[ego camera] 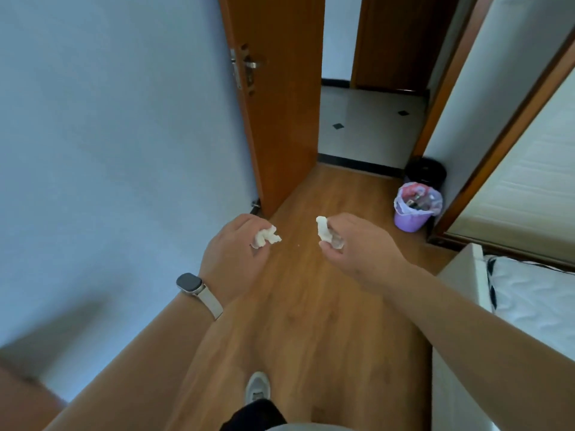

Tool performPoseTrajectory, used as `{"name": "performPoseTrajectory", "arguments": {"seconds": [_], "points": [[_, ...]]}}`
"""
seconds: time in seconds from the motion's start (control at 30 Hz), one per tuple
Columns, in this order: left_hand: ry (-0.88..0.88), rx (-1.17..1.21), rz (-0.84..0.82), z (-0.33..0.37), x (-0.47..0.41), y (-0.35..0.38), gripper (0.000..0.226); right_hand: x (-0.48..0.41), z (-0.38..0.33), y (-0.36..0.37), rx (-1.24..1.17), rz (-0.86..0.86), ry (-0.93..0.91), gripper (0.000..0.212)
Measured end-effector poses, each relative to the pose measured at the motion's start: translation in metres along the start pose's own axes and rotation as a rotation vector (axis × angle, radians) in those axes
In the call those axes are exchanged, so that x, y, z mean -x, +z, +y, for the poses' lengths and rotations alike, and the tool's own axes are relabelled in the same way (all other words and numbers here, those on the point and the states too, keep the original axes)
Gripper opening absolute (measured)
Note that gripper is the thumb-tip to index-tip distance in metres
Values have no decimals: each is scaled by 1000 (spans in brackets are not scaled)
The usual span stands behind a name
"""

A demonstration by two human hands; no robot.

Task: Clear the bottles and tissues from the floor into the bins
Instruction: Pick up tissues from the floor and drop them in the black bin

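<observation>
My left hand [235,248] grips a crumpled white tissue [267,237] above the wooden floor. My right hand [354,244] grips another white tissue [322,228], and something small and clear [337,242] shows under its fingers. Both hands are held out at mid-frame. A purple bin [410,220] with a lilac liner and several discarded items inside stands ahead to the right, against the wall. Behind it sits a black bin [427,172]; its inside is hidden.
An open wooden door [280,98] stands ahead on the left, leading to a tiled hallway [370,126]. A blue wall runs along the left. A white bed [535,303] and a sliding wardrobe [522,169] line the right. My shoe [257,388] is on the wooden floor.
</observation>
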State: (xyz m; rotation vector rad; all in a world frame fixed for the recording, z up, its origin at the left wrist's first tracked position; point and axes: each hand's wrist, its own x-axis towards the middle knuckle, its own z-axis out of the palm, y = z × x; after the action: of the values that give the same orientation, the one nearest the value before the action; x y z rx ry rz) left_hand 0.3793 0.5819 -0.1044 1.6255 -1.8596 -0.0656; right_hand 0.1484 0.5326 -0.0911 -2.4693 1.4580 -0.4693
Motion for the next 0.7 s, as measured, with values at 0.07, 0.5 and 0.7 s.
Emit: {"name": "performPoseTrajectory", "arguments": {"seconds": [0.07, 0.5, 0.7], "points": [[13, 17, -32, -13, -18, 12, 21, -12, 6, 6, 18, 5, 46, 15], [179, 163, -209, -174, -191, 37, 23, -183, -25, 58, 84, 122, 328, 20], [284, 204, -233, -211, -252, 41, 22, -232, -28, 63, 119, 144, 419, 20]]}}
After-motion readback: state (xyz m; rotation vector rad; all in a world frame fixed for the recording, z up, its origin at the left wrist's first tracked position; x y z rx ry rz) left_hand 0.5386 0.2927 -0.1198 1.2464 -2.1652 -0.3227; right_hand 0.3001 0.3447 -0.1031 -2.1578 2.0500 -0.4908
